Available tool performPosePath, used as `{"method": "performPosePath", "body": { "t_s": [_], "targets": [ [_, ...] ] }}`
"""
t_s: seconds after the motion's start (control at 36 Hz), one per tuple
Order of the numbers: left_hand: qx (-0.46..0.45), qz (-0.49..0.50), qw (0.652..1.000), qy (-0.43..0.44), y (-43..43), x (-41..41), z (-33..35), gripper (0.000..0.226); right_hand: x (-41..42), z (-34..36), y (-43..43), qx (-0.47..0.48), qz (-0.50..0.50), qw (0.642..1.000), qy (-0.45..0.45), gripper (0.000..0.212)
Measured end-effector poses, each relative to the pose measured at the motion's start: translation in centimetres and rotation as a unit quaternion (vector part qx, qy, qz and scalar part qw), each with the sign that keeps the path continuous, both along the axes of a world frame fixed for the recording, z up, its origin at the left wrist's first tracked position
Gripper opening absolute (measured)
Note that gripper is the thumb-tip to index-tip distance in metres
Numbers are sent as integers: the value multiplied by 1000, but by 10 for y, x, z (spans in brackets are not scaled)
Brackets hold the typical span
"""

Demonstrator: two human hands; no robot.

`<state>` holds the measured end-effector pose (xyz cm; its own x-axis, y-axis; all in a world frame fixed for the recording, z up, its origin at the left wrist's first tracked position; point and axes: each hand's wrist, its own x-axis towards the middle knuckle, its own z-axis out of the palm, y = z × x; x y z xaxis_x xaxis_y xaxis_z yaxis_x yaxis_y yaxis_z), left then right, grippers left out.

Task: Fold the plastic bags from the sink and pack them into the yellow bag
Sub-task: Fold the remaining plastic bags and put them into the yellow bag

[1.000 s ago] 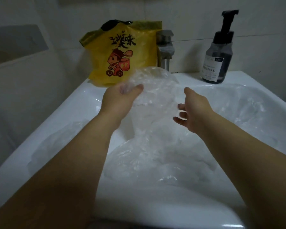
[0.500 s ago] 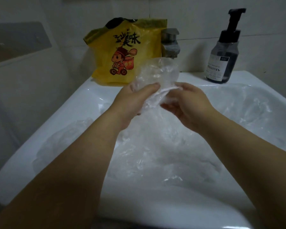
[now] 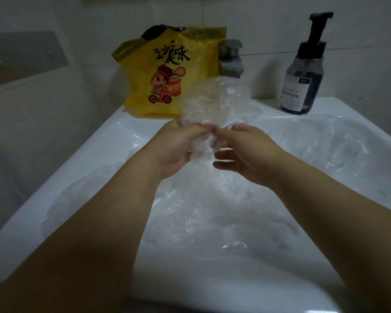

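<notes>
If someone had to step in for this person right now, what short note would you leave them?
Left hand: grips the clear plastic bag at its bunched lower part, above the sink.
Right hand: pinches the same bag beside the left.
Yellow bag: stands on the sink's back ledge, left of the faucet; its contents cannot be seen.
Done: one bag lifted and gathered, not yet neatly folded.
Left: finish the fold, pack it into the yellow bag, then do the other plastic bags lying in the basin.

Both hands, left hand (image 3: 176, 147) and right hand (image 3: 248, 154), pinch a crumpled clear plastic bag (image 3: 212, 105) above the sink (image 3: 113, 141).
</notes>
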<state>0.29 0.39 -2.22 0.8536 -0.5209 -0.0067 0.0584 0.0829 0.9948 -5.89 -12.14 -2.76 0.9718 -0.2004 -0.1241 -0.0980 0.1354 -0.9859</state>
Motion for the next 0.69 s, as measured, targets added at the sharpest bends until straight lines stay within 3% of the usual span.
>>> {"method": "performPosePath", "body": {
  "t_s": [0.06, 0.14, 0.28, 0.33, 0.36, 0.42, 0.44, 0.58, 0.69],
  "targets": [
    [19, -5, 1000, -16, 1, 1, 0, 34, 2, 5, -4, 63, -16, 998, -26, 6],
    [47, -12, 998, -27, 3, 4, 0, 34, 5, 8, -10, 127, -58, 989, -49, 19],
    [233, -44, 970, -59, 7, -1, -5, 53, 8, 8, -14, 146, -66, 984, -80, 26],
    [256, -90, 961, -48, 8, -6, -2, 69, 8, 7, -15, 121, -76, 986, -91, 31],
    [248, -105, 962, -30, 9, -9, 1, 88, 9, 5, -16, 86, -87, 988, -90, 31],
    [189, -98, 977, 13, 12, -4, 5, 119, 9, 2, -18, -27, -114, 991, -66, 23],
    [146, -86, 985, 29, 14, 0, 6, 121, 8, 1, -19, -73, -125, 988, -50, 17],
    [-22, -89, 994, 64, 13, 1, 14, 63, 4, 0, -17, -132, -111, 984, -38, 7],
    [56, 20, 998, -9, 8, 3, 7, 22, 5, -1, -15, -139, -120, 983, -27, 10]
  ]
}}
